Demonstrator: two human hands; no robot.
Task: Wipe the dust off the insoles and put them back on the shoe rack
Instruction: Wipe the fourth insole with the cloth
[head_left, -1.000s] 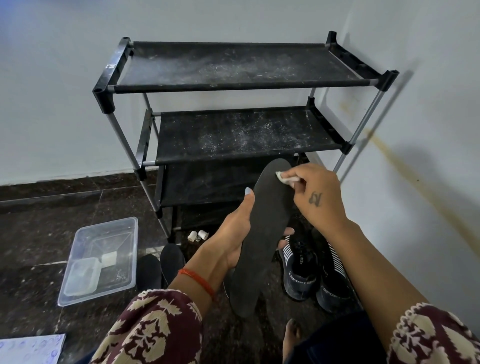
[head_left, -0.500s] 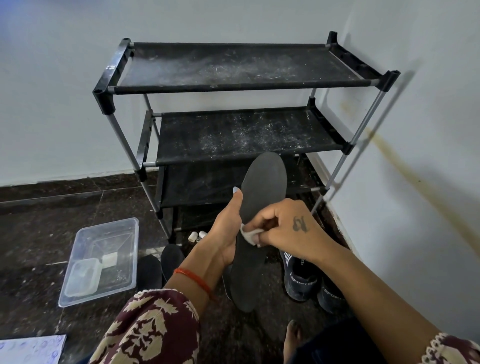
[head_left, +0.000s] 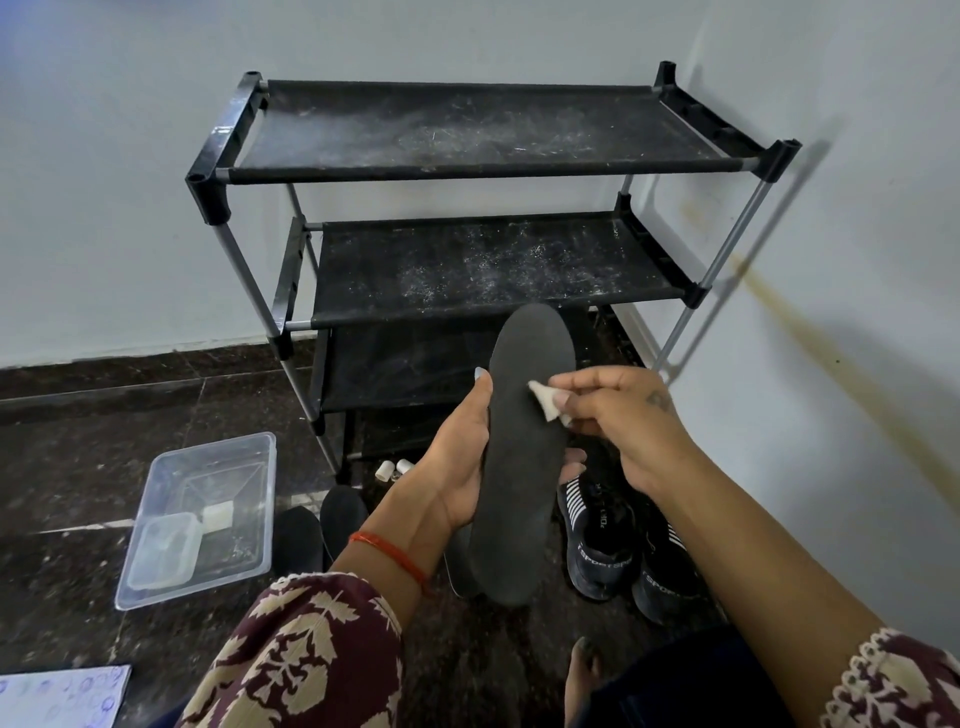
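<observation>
1. Head view: the long dark grey foam insole (head_left: 524, 457) is hiding most of the left hand's (head_left: 457, 467) fingers; only fingertips are peeking out at its right edge. 2 more dark insoles (head_left: 317, 530) are lying partly covered on the floor.
2. The left hand is gripping the insole upright in front of the dusty black 3-tier shoe rack (head_left: 483, 260).
3. The right hand (head_left: 628, 426) is pinching a small white cloth pad (head_left: 545, 402) against the insole's face.

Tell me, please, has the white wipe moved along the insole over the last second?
Yes. The white wipe went from the insole tip down towards the middle, then partway back up.
</observation>
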